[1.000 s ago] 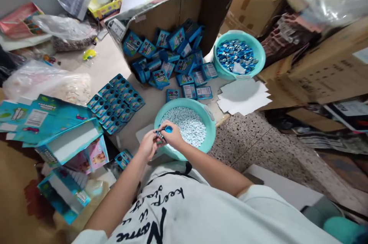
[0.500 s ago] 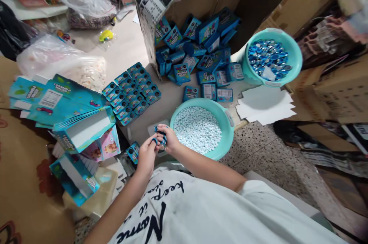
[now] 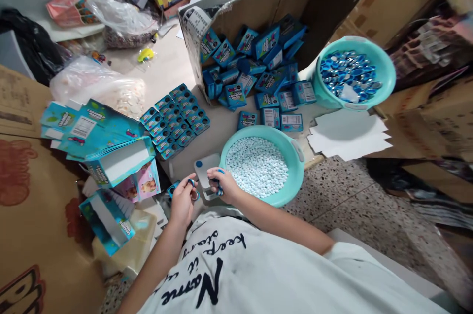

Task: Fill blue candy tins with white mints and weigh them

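Small blue pieces are in both hands, low over the near edge of the table, just in front of the person's shirt. The left hand has its fingers curled narrowly around a couple of them, thumb and forefinger close to the upper one. The right hand, a little apart from the left, holds more of them within bent fingers; how many is too small to tell.

Between the hands and just beyond them lies a flat white object with a blue disc on its far left corner. The right hand is beside the rim of a teal bowl filled with white pellets. Behind the left hand, partly hidden by it, is a small blue box.

Farther back on the table, printed blue boxes stand in close rows, while a heap of loose boxes fills an open cardboard carton and spills out in front. To the right, a second bowl contains blue and silver bits, with white sheets lying near it. Folded teal packaging is piled on the left.
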`<action>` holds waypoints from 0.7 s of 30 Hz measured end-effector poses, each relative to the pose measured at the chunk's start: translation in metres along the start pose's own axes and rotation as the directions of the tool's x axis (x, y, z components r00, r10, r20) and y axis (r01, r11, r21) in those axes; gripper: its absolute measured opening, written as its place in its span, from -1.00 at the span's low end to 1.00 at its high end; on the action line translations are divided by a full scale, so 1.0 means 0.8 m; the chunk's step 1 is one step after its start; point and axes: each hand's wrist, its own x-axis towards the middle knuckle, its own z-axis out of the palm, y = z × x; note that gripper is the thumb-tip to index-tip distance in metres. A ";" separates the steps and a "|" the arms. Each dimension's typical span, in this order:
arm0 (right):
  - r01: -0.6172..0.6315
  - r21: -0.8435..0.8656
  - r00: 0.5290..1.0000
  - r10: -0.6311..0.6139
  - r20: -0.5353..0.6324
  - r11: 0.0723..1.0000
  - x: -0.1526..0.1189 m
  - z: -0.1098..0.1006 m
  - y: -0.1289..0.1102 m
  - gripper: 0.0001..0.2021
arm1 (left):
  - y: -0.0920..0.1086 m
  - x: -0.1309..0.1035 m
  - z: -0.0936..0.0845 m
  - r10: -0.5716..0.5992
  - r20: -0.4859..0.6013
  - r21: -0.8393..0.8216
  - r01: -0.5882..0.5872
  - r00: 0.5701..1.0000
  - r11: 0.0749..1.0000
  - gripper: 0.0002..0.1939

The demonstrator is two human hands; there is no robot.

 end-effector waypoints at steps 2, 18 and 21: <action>-0.052 -0.081 0.998 0.053 0.014 0.995 -0.008 0.002 0.006 -0.74 | 0.002 0.004 0.004 0.085 -0.029 0.069 -0.082 0.996 0.994 -0.63; -0.203 -0.234 0.941 0.255 0.224 0.951 -0.044 0.008 0.015 -0.69 | 0.005 0.000 0.012 0.578 0.175 0.539 -0.569 0.797 0.621 -0.79; -0.190 -0.204 0.934 0.240 0.265 0.961 -0.044 0.008 0.017 -0.60 | 0.007 0.002 0.009 0.578 0.214 0.544 -0.587 0.788 0.600 -0.78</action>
